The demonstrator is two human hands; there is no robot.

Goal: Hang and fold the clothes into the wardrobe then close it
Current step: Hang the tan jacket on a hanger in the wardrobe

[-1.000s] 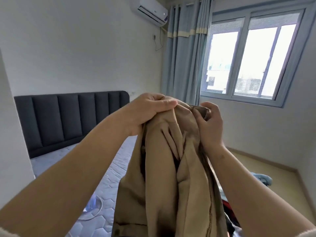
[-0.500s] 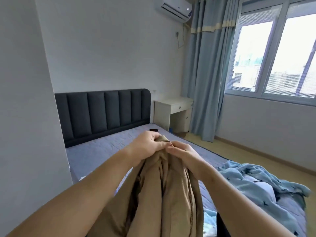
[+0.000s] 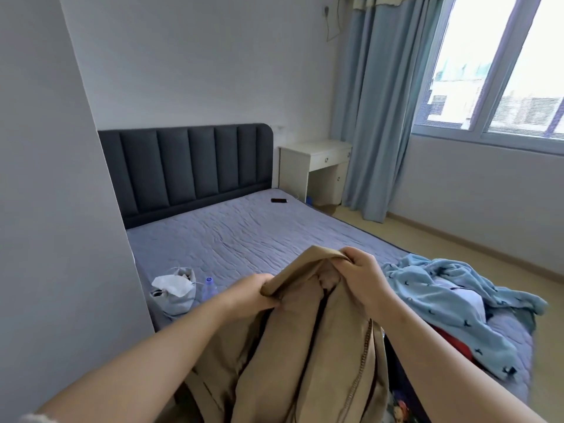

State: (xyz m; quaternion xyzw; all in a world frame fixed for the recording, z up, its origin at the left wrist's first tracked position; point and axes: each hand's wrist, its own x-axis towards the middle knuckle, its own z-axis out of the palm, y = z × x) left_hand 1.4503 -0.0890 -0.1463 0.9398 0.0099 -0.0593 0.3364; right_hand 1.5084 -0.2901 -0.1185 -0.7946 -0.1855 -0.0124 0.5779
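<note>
Both my hands are clamped on the top edge of the khaki cotton garment (image 3: 305,361). My left hand (image 3: 253,293) pinches one end of the folded band. My right hand (image 3: 363,279) grips the other end close by, fingers curled over the cloth.

I hold it by that edge so the rest hangs straight down between my forearms and its own weight pulls the creases out. That makes it easier to find the shoulders or the waistband. Honestly I can't tell if it's a jacket or trousers, but a zip runs down below my right wrist.

The grey quilted mattress (image 3: 244,233) spreads out beyond my knuckles, a handy flat spot for folding. Off to the right of my right hand lies a crumpled pale blue fleece garment with small dark prints (image 3: 451,300), with something red under it, so I reckon that pile comes next. Left of my left hand sits a white fabric pouch (image 3: 175,290). The wardrobe isn't in view, so my guess is this piece has yet to go in.
</note>
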